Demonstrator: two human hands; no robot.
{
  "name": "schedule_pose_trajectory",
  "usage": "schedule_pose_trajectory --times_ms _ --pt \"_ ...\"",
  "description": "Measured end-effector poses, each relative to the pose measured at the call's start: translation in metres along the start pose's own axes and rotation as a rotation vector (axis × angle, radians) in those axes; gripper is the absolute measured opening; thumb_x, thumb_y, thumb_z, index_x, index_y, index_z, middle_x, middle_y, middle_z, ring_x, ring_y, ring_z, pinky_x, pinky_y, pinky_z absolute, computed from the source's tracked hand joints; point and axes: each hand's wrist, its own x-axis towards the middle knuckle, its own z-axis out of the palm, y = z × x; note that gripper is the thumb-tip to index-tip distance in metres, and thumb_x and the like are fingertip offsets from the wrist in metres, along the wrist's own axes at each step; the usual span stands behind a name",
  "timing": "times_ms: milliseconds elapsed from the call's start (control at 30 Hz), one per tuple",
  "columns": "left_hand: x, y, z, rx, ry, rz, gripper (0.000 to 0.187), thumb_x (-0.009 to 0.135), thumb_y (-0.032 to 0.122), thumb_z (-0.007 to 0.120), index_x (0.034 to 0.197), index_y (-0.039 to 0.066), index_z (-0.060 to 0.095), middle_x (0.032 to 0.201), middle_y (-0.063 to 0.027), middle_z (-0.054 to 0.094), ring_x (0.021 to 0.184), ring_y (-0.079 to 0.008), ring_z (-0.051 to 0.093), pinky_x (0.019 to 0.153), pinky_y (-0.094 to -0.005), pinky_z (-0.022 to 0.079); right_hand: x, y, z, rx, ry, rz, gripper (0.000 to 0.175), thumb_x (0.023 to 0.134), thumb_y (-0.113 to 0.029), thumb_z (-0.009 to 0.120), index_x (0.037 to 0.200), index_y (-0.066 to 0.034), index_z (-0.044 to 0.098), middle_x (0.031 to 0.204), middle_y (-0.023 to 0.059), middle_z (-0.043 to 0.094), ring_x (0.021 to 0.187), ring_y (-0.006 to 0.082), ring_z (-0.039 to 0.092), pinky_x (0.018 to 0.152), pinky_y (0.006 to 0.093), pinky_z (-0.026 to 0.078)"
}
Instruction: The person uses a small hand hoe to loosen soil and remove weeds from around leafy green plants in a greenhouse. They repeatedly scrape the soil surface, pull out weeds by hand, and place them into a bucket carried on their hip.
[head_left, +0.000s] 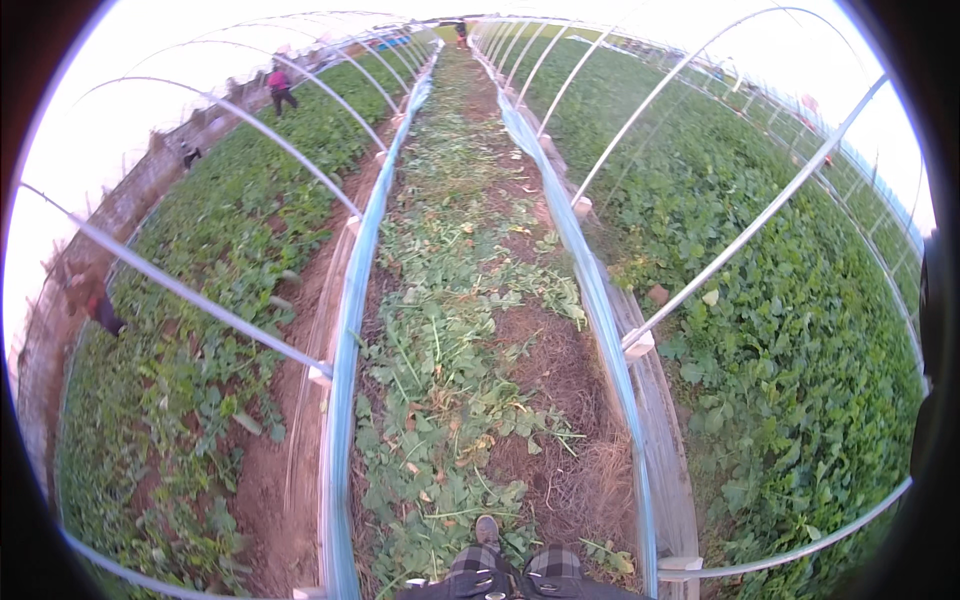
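Note:
Neither of my hands is in view. At the bottom edge show my checked clothing (474, 559) and one shoe (487, 531) on the ground. Before me runs a long straight path (536, 375) of dry straw and soil. Cut or pulled leafy greens (450, 352) are strewn over it, thickest on the left half and partly wilted. Long bands of gathered bluish plastic film border the path, a left band (352, 337) and a right band (596, 292).
Metal tunnel hoops rise on both sides, a left hoop (187, 294) and a right hoop (757, 217) nearest, their feet at pale blocks (639, 345). Leafy crop beds fill the left (165, 390) and right (795, 360). People stand at left (279, 84) and far ahead (460, 34).

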Motion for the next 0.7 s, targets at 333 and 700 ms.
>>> schedule_pose_trajectory --times_ms 333,700 --pt "0.134 0.115 -0.055 0.051 -0.061 0.075 0.029 0.061 0.028 0.064 0.076 0.004 0.063 0.071 -0.0171 0.063 0.069 -0.0317 0.062 0.063 -0.0401 0.049 0.102 -0.056 -0.078 0.062 0.094 0.066 0.038 0.077 -0.033 0.059 0.104 -0.0077 0.051 0.091 0.0225 0.059 0.091 0.0362 0.057 0.076 0.0413 0.043" --pt "0.272 0.217 -0.053 0.176 -0.109 -0.147 0.026 0.060 0.026 0.065 0.073 0.004 0.064 0.069 -0.0166 0.063 0.067 -0.0319 0.062 0.062 -0.0401 0.049 0.203 -0.001 -0.228 -0.058 0.126 0.348 0.040 0.075 -0.034 0.061 0.104 -0.0076 0.050 0.091 0.0238 0.059 0.091 0.0375 0.057 0.076 0.0423 0.043"
